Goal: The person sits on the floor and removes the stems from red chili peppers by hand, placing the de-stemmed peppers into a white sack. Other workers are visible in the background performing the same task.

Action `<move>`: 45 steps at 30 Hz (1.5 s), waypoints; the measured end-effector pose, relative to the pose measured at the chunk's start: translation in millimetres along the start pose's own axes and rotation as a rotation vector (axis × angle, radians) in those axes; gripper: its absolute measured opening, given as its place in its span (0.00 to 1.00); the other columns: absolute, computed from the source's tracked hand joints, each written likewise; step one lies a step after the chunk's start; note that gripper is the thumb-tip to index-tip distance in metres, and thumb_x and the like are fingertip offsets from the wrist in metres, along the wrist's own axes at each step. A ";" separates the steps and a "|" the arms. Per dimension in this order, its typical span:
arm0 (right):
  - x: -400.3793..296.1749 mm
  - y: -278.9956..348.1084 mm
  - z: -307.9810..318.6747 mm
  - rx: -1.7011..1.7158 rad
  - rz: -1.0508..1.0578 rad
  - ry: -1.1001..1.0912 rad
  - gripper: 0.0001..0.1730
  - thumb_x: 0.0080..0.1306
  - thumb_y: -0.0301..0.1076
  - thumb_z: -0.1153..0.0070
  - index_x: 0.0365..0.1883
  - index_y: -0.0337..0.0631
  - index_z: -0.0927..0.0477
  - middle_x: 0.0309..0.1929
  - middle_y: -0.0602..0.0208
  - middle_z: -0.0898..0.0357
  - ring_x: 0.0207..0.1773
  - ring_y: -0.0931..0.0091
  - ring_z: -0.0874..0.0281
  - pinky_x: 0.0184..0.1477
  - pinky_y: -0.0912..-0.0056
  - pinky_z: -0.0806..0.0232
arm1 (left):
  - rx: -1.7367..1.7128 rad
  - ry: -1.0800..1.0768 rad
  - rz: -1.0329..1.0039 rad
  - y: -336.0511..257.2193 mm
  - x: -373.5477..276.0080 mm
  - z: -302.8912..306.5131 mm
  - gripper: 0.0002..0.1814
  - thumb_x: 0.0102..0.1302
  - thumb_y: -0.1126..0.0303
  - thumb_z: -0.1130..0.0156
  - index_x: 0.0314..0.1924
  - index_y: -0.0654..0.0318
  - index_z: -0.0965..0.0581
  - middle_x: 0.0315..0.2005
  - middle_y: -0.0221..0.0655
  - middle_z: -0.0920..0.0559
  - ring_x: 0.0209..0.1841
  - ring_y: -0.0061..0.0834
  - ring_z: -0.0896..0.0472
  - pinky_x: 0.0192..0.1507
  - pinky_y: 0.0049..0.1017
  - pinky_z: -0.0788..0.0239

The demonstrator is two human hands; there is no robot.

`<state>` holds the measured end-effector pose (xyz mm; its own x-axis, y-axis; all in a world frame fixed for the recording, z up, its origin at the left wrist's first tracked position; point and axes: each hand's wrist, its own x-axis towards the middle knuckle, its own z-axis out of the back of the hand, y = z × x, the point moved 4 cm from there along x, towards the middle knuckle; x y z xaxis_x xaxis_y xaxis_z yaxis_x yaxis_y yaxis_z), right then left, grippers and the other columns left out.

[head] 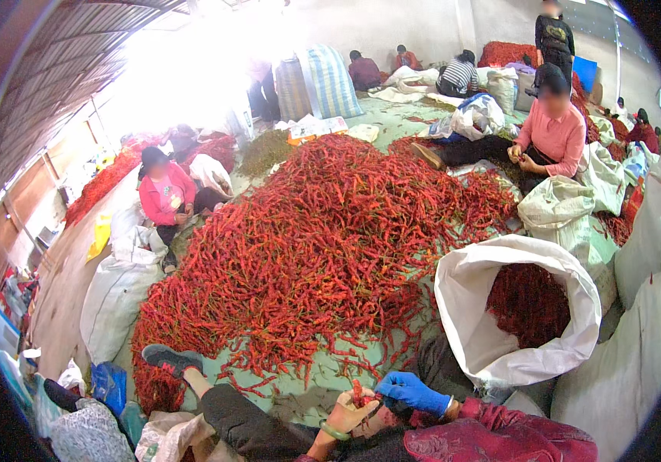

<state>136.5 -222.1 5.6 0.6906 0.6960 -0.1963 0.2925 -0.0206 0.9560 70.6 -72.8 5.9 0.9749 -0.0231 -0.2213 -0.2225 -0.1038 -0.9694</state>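
My left hand, bare with a green bangle at the wrist, holds a few red chili peppers above my lap. Against them, my right hand in a blue glove pinches the peppers' right end; the fingertips are partly hidden. Just beyond my hands spreads a large heap of red chili peppers with green stems, on a pale green floor sheet. To the right of my gloved hand a white woven sack stands with its mouth wide, dark red peppers inside.
My outstretched leg and a dark shoe border the heap at left. Full white sacks stand left and right. Seated people in pink work at the heap's left and far right. Farther back are more people and a striped sack.
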 end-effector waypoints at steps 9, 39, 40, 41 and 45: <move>1.2 -7.8 -1.7 -0.112 0.071 -0.140 0.11 0.64 0.38 0.45 0.32 0.38 0.23 0.24 0.76 0.26 0.27 0.86 0.32 0.30 0.81 0.37 | 0.210 -0.050 -0.066 -0.2 1.6 -0.7 0.14 0.54 0.67 0.31 0.34 0.68 0.24 0.25 0.26 0.23 0.28 0.15 0.29 0.31 0.21 0.34; -9.6 -36.5 15.0 -0.319 0.086 -0.034 0.14 0.63 0.40 0.45 0.32 0.36 0.24 0.22 0.73 0.28 0.26 0.80 0.30 0.31 0.77 0.35 | -0.190 0.081 0.052 22.6 -11.7 23.8 0.06 0.59 0.77 0.39 0.37 0.68 0.24 0.30 0.34 0.19 0.31 0.21 0.21 0.32 0.21 0.29; -9.4 -38.3 15.3 -0.460 0.134 -0.047 0.13 0.63 0.39 0.45 0.33 0.36 0.24 0.24 0.69 0.25 0.29 0.75 0.26 0.35 0.72 0.33 | -0.264 -0.021 0.062 24.4 -12.4 25.5 0.06 0.58 0.79 0.40 0.36 0.68 0.24 0.29 0.34 0.19 0.29 0.22 0.22 0.30 0.21 0.29; -9.9 -41.4 15.9 -0.522 0.189 -0.047 0.13 0.62 0.39 0.45 0.33 0.36 0.24 0.25 0.65 0.25 0.31 0.72 0.25 0.36 0.70 0.33 | -0.289 -0.027 0.074 28.9 -12.4 27.0 0.06 0.58 0.79 0.40 0.36 0.68 0.24 0.28 0.34 0.20 0.28 0.21 0.22 0.30 0.22 0.29; -6.6 -47.9 15.7 -0.684 0.264 -0.023 0.12 0.61 0.39 0.46 0.33 0.39 0.24 0.31 0.56 0.25 0.36 0.62 0.24 0.39 0.65 0.32 | -0.311 -0.104 0.083 47.5 -8.7 39.3 0.06 0.58 0.76 0.39 0.35 0.69 0.24 0.26 0.31 0.21 0.25 0.21 0.24 0.28 0.22 0.31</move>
<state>128.3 -236.9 -42.3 0.6971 0.7143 0.0619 -0.3587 0.2727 0.8927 51.5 -38.5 -42.4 0.9445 0.0562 -0.3235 -0.2748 -0.4042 -0.8724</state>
